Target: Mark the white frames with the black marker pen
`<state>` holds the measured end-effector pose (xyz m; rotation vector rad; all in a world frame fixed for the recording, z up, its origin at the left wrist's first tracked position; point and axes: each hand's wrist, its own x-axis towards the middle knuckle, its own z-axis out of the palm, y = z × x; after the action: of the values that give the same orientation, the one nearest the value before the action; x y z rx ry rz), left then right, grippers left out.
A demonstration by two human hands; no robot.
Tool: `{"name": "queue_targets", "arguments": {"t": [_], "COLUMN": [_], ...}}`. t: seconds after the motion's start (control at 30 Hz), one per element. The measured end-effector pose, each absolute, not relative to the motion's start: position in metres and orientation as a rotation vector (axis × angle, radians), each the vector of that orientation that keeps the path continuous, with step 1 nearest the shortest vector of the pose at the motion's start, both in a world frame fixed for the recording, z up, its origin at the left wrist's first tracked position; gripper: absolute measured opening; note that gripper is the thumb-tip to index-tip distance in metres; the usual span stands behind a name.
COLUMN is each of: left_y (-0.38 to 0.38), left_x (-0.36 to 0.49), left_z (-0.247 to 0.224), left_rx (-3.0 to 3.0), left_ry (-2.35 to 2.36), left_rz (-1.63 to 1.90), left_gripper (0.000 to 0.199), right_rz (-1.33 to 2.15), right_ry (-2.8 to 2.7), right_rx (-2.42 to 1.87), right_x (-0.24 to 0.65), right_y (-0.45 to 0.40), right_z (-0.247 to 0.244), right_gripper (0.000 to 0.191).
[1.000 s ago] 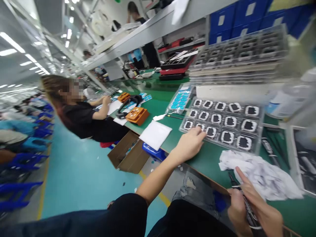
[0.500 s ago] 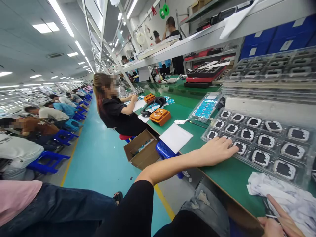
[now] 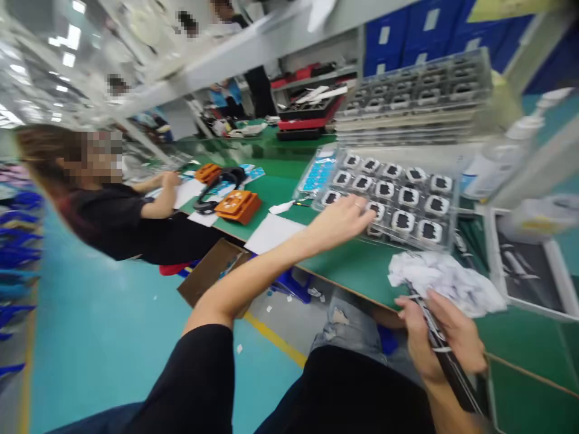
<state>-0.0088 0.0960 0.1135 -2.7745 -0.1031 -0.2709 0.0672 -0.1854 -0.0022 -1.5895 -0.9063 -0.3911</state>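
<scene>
My left hand (image 3: 344, 222) reaches over the front edge of a clear plastic tray (image 3: 353, 240), fingers stretched out and thumb apart, fingertips at its front row. White rounded-square frames with dark centres (image 3: 402, 220) sit in the tray's pockets; the hand hides some of the front row. In my right hand (image 3: 456, 331) is a black pen-shaped tool (image 3: 453, 367) with a white band, gripped with its tip pointing toward a crumpled white cloth (image 3: 446, 278). Whether the tip touches the cloth I cannot tell.
Behind the tray stand stacked clear trays (image 3: 407, 120). A pump bottle (image 3: 502, 154) and a white-rimmed box (image 3: 497, 265) are on the right. Left of the tray lie a white sheet (image 3: 274, 232) and an orange fixture (image 3: 239, 207). A co-worker (image 3: 122, 211) sits beyond.
The view has turned to the right, bringing the pump bottle and white-rimmed box into sight. More of my right hand and its tool shows. My left hand stays at the tray's front row.
</scene>
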Motion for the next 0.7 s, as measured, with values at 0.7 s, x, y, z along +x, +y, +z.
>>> {"name": "queue_targets", "arguments": {"t": [0.7], "left_y": [0.094], "left_x": [-0.212], "left_z": [0.172], "left_rx": [-2.711], "left_ry": [-0.466], "left_rz": [-0.525], "left_gripper": [0.039], "right_rz": [-0.506], "right_ry": [-2.052], "right_rx": [-2.069], "right_x": [0.125], "right_y": [-0.132], "right_z": [0.065], "right_gripper": [0.050]}}
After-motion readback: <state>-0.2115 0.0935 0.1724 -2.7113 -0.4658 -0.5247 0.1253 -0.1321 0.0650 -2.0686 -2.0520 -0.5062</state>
